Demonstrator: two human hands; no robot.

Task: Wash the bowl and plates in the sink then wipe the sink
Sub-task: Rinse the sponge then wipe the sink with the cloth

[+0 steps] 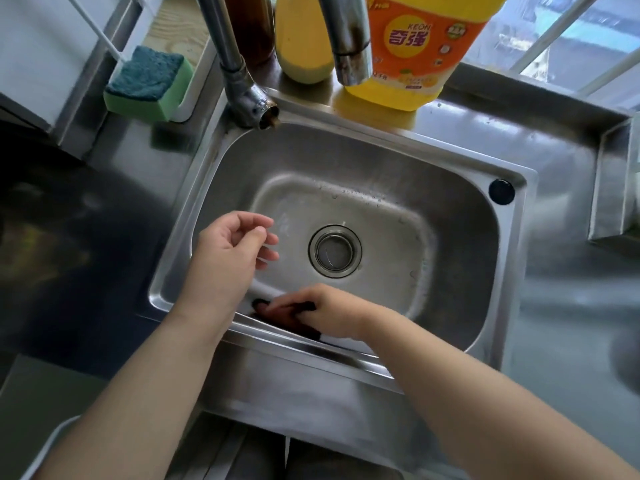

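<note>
Head view looks down both bare forearms into a stainless steel sink (pixel 450 209). Nearest, the sink's front rim runs under both wrists. The right hand (pixel 329 313) lies low against the near inner wall, fingers curled round a dark cloth (pixel 277 315) and pressing it to the steel just inside the front edge; a white strip shows under the wrist, and what it is cannot be told. The left hand (pixel 230 252) hovers over the near-left part of the basin, fingers loosely curled and holding nothing, apart from the cloth and from the steel. No bowl or plate shows in the basin; its floor lies bare round the drain strainer (pixel 335 251), with water drops toward the far wall, so the middle, the right side and the far side are open room. A black plug (pixel 501 191) sits in the rim's far-right corner. Steel counter spreads to the right; a dark surface lies to the left. Past the far rim the tap's base (pixel 249 98) stands at the far-left corner, and its spout (pixel 349 46) hangs over the back edge. A green sponge with a blue scouring face (pixel 149 84) rests in a white holder at far left. Behind the spout stand a brown bottle (pixel 249 26), a plain yellow bottle (pixel 304 39) and a yellow detergent bottle (pixel 415 53), whose orange label reads "KEON" above two Chinese characters; the smaller print is unreadable
</note>
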